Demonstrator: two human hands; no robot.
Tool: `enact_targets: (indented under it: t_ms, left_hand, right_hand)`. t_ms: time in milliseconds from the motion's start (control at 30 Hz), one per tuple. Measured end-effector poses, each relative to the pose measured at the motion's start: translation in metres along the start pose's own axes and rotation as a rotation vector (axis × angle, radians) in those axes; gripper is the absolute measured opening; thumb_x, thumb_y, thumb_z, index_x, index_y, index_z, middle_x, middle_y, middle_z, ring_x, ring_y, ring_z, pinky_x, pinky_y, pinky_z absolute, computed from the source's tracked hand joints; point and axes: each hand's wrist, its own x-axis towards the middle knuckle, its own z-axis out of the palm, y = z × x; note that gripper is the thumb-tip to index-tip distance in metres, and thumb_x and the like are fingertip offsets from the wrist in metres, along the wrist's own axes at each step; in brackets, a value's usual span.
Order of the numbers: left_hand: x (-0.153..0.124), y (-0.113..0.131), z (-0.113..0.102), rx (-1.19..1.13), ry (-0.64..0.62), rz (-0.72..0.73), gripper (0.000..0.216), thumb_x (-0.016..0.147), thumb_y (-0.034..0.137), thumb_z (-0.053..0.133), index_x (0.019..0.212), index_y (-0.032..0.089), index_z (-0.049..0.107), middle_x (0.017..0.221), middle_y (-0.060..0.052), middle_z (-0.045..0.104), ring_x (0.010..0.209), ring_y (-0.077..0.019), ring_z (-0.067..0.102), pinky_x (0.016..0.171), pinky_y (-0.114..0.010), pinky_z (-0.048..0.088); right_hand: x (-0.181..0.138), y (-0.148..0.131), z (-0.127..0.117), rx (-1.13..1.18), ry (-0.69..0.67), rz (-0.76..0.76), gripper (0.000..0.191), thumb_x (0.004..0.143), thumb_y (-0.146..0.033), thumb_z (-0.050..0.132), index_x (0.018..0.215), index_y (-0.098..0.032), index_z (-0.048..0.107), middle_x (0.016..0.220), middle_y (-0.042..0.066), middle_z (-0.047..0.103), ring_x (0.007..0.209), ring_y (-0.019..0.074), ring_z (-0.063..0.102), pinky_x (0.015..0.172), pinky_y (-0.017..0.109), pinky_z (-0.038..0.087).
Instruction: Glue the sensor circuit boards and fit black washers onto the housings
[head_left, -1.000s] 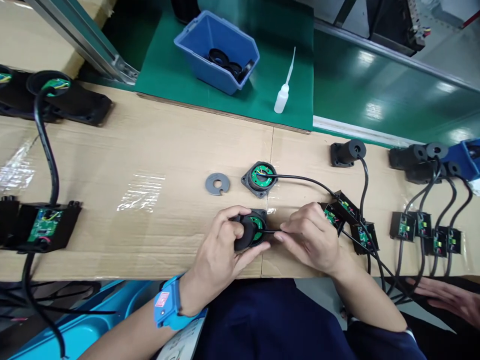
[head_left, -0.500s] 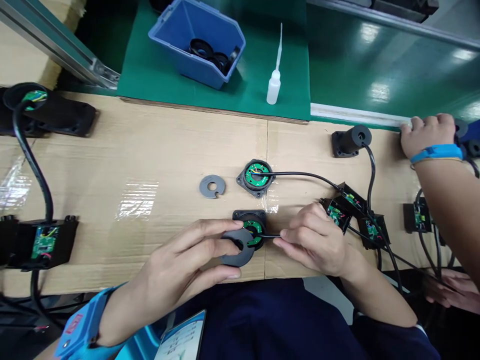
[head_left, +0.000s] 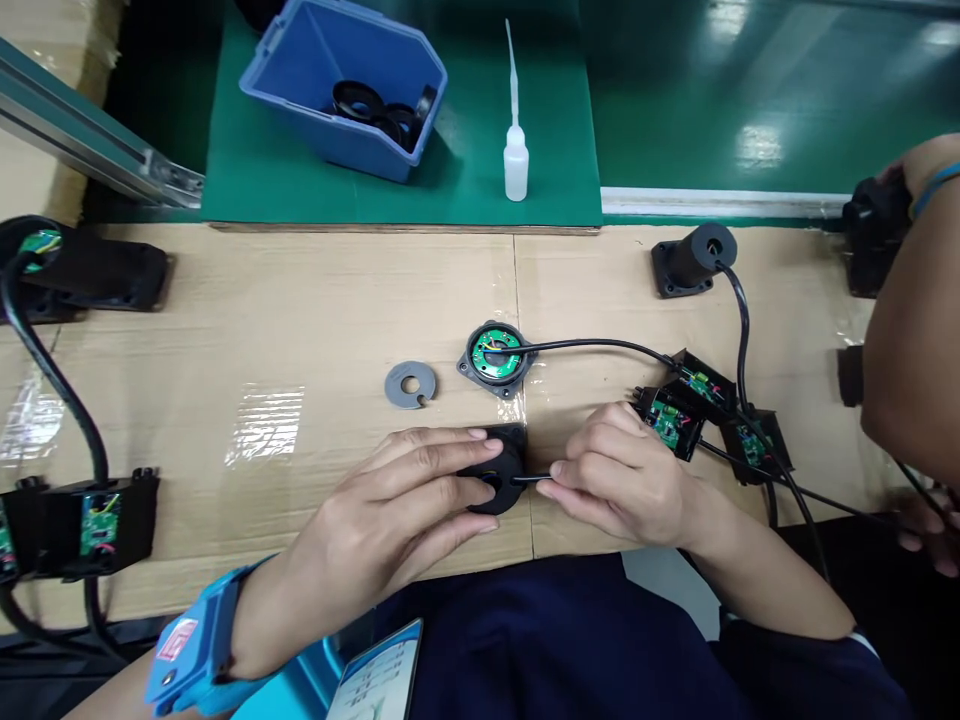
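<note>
My left hand (head_left: 405, 500) lies over a black square housing (head_left: 501, 470) near the cardboard's front edge, fingers pressing a dark round disc onto it. My right hand (head_left: 615, 480) pinches the thin black cable (head_left: 525, 479) where it leaves that housing. Just behind them sits a second housing with a bare green circuit board (head_left: 493, 357), its cable running right. A loose grey slotted disc (head_left: 410, 385) rests to its left.
A blue bin (head_left: 300, 90) with black rings and a white squeeze bottle (head_left: 515, 160) stand on the green mat. Small black boxes with circuit boards (head_left: 675, 420) and cables lie right, another box (head_left: 90, 520) left. Another person's arm (head_left: 907, 330) reaches in at right.
My left hand has pushed the grey disc down over the green board, which is now covered. The other person's arm has moved further into the right side. The view has shifted.
</note>
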Motion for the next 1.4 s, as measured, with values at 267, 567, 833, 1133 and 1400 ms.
enact_targets:
  t_ms: [267,567,833,1133,1400]
  left_hand:
    - [0.006,0.020,-0.005,0.156,-0.043,-0.065,0.009,0.098,0.025,0.067,0.105,0.020,0.068,0.120,-0.005,0.075,0.111,-0.0186,0.070,0.100,-0.033,0.055]
    - [0.004,0.022,-0.005,0.268,-0.088,-0.021,0.038,0.103,0.027,0.060,0.139,0.017,0.058,0.125,-0.004,0.075,0.112,-0.0198,0.069,0.098,-0.035,0.052]
    - [-0.006,0.011,0.000,0.437,-0.130,0.016,0.049,0.102,0.040,0.060,0.147,0.022,0.053,0.140,-0.010,0.066,0.145,-0.0328,0.048,0.104,-0.047,0.048]
    - [-0.017,-0.001,0.018,0.300,-0.012,-0.074,0.045,0.100,0.016,0.060,0.143,0.026,0.057,0.123,-0.012,0.068,0.139,-0.0356,0.051,0.099,-0.048,0.047]
    - [-0.008,-0.005,0.023,0.178,0.035,-0.059,0.041,0.096,0.012,0.058,0.135,0.022,0.064,0.135,-0.015,0.064,0.143,-0.0375,0.047,0.106,-0.054,0.047]
  right_hand:
    - [0.000,-0.002,0.001,-0.030,-0.023,-0.011,0.014,0.094,-0.021,0.070,0.082,-0.019,0.063,0.073,0.001,0.062,0.070,0.0157,0.052,0.064,0.034,0.046]
    - [0.003,-0.012,0.004,-0.272,0.178,-0.367,0.025,0.089,-0.046,0.076,0.082,-0.023,0.079,0.068,-0.001,0.065,0.062,0.0117,0.055,0.051,0.028,0.047]
    - [0.002,-0.026,0.026,-0.278,0.044,-0.166,0.020,0.097,-0.025,0.065,0.103,-0.006,0.070,0.060,-0.005,0.060,0.050,0.0097,0.055,0.048,0.028,0.044]
    - [0.001,-0.028,0.026,-0.265,0.000,-0.136,0.018,0.100,-0.024,0.061,0.104,-0.008,0.068,0.060,-0.005,0.061,0.048,0.0100,0.056,0.048,0.028,0.042]
    - [0.000,-0.030,0.024,-0.274,-0.041,-0.105,0.018,0.102,-0.026,0.059,0.104,-0.010,0.068,0.061,-0.005,0.060,0.053,0.0113,0.059,0.049,0.029,0.044]
